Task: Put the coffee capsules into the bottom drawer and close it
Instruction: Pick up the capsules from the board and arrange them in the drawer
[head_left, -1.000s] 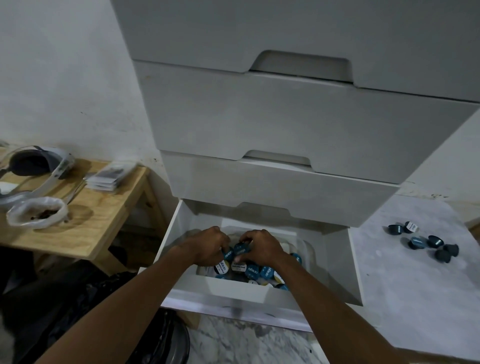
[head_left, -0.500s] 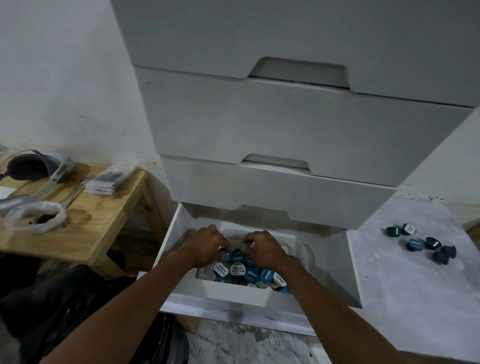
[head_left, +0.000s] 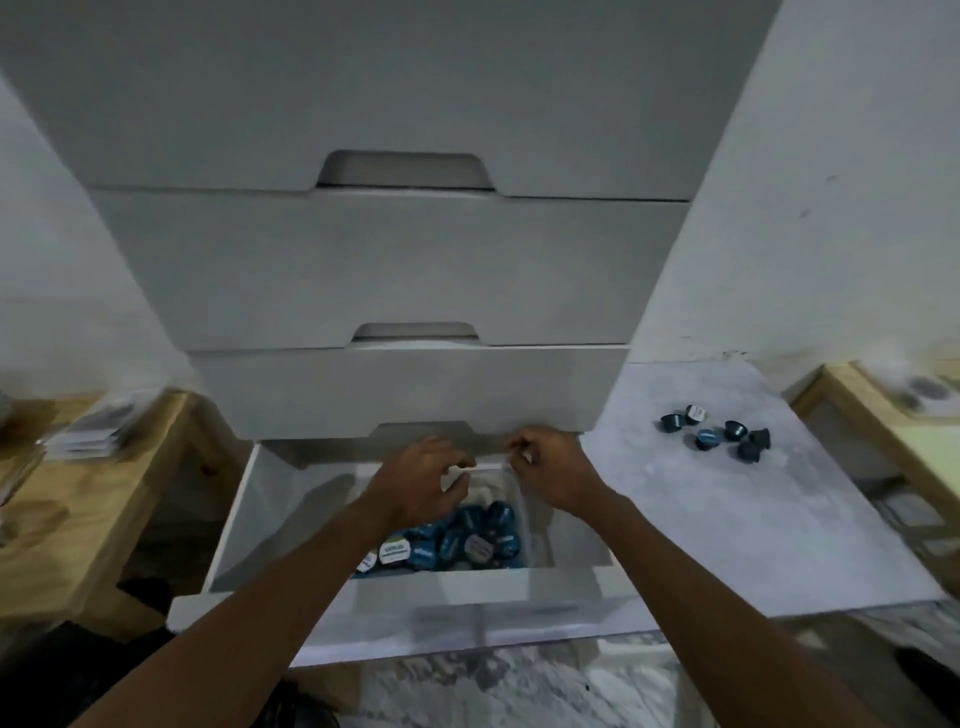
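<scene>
Lifted off the pile, two hands sit apart at the bottom drawer's (head_left: 415, 608) back. The right hand (head_left: 550, 473) pinches the clear bag (head_left: 519, 499); the left hand's (head_left: 421, 483) grip is unclear. Bagged coffee capsules (head_left: 457, 540) lie inside the drawer, and six loose capsules (head_left: 707, 438) lie right of it.

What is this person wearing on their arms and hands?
Nothing visible. The left arm and right arm are bare, no sleeves in view. The left hand and right hand carry no gloves, rings or watch, as far as blur allows.
</scene>
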